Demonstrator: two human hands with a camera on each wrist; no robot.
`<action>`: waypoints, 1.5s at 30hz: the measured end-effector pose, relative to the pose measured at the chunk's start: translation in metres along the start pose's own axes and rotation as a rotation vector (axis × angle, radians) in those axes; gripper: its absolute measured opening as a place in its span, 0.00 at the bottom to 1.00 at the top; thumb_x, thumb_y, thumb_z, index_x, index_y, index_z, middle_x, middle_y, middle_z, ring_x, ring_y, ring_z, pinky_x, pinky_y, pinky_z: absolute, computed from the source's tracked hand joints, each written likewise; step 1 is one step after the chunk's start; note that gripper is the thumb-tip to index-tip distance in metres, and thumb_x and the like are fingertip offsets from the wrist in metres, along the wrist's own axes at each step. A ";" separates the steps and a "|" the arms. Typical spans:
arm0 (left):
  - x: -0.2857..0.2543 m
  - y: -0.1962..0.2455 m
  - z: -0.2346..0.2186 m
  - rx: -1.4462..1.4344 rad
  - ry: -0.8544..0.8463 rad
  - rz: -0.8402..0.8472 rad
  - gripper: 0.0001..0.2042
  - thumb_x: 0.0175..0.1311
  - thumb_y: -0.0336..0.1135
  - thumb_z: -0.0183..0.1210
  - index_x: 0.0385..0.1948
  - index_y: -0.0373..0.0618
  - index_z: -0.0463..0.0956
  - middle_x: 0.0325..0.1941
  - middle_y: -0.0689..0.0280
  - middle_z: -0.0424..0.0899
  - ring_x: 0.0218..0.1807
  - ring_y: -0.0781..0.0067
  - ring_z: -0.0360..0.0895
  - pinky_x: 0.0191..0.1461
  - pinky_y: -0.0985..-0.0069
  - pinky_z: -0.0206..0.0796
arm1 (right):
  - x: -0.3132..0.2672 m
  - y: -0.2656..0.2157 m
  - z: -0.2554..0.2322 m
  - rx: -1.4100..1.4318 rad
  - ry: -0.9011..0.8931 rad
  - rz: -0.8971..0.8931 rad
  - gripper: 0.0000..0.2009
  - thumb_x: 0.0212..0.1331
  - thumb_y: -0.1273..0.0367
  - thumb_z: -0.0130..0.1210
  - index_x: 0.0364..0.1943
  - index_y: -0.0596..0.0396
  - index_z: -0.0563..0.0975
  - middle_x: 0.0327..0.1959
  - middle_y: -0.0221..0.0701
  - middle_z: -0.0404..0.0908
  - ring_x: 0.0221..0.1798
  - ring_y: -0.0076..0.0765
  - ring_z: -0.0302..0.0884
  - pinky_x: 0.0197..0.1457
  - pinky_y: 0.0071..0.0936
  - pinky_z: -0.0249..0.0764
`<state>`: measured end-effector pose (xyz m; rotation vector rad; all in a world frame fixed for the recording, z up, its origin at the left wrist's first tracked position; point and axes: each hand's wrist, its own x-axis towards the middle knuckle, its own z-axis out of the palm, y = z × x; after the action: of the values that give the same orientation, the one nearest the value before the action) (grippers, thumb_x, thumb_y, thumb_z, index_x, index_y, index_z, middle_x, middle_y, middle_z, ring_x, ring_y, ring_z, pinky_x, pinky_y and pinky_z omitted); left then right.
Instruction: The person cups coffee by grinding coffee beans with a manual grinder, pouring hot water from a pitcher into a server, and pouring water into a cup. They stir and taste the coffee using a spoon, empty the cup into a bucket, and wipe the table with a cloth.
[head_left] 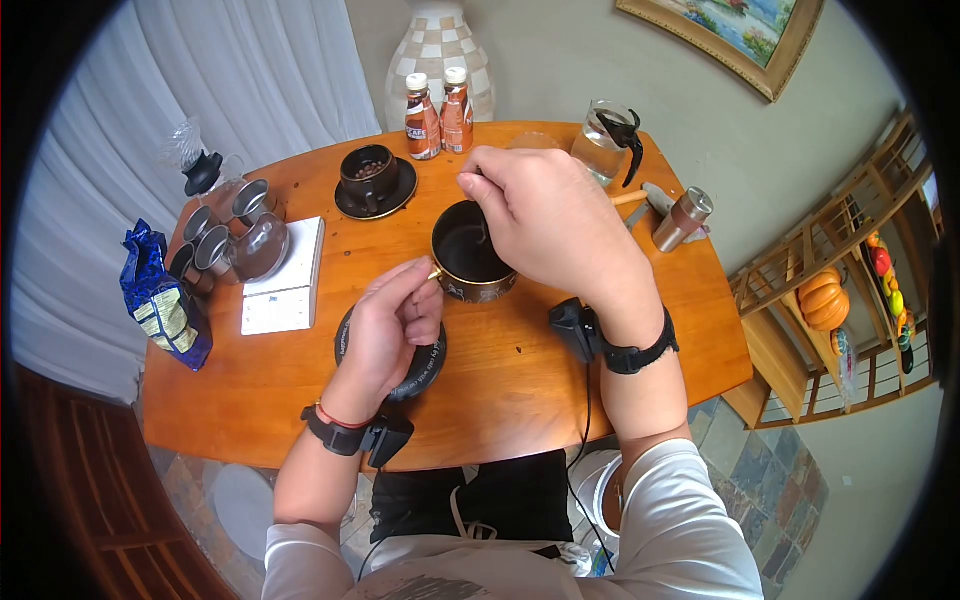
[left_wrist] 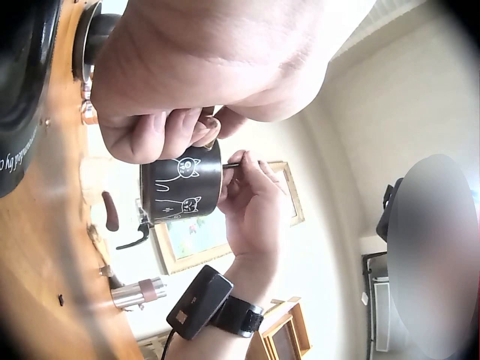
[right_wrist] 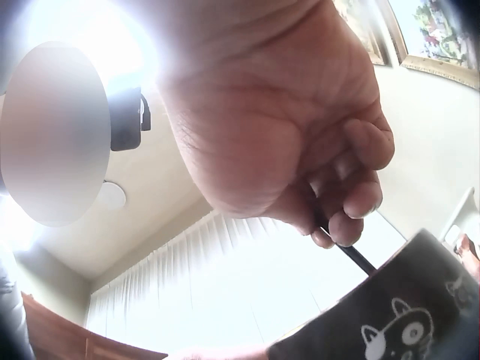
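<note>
My left hand (head_left: 388, 315) pinches the gold handle (head_left: 435, 272) of a black mug (head_left: 480, 289) with white cat drawings. Over the mug's mouth, my right hand (head_left: 560, 225) has its fingers curled round a thin dark rod (right_wrist: 355, 259), whose lower end goes down into the mug. What that end looks like is hidden inside. Below the left hand lies a round black saucer (head_left: 432, 368) with white lettering, partly covered by the hand. The left wrist view shows the cat drawings on the mug's side and the rod (left_wrist: 232, 165) between the right fingertips.
Behind the mug stand a black cup (head_left: 369, 180) of brown beans on its saucer, two bottles (head_left: 423, 125) and a glass pitcher (head_left: 603, 150). A white scale (head_left: 280, 310), glass carafe (head_left: 260, 250) and blue bag (head_left: 165, 300) are at left, a steel cylinder (head_left: 684, 218) at right.
</note>
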<state>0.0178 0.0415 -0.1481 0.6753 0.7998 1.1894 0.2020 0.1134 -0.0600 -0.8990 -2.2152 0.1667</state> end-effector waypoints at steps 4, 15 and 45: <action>0.000 0.000 0.000 0.006 0.000 -0.003 0.16 0.77 0.42 0.49 0.24 0.51 0.62 0.21 0.76 0.58 0.23 0.83 0.52 0.25 0.81 0.44 | -0.001 -0.003 -0.008 -0.011 -0.112 0.034 0.10 0.67 0.68 0.54 0.33 0.59 0.82 0.28 0.49 0.83 0.34 0.61 0.83 0.40 0.50 0.78; 0.000 0.000 0.000 -0.003 0.005 -0.009 0.17 0.77 0.42 0.49 0.24 0.52 0.62 0.21 0.76 0.58 0.22 0.83 0.52 0.25 0.81 0.44 | 0.000 0.002 0.000 0.084 -0.010 -0.024 0.09 0.67 0.69 0.55 0.34 0.60 0.82 0.28 0.48 0.82 0.34 0.58 0.81 0.38 0.46 0.76; 0.001 -0.002 0.001 -0.007 0.046 0.053 0.17 0.79 0.43 0.47 0.24 0.53 0.62 0.21 0.77 0.57 0.21 0.83 0.52 0.24 0.81 0.44 | -0.001 -0.001 0.005 0.138 -0.079 -0.058 0.07 0.65 0.72 0.51 0.32 0.60 0.79 0.27 0.50 0.82 0.35 0.61 0.82 0.39 0.50 0.78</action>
<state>0.0201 0.0418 -0.1492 0.6693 0.8202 1.2588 0.1988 0.1126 -0.0636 -0.7636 -2.2692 0.3281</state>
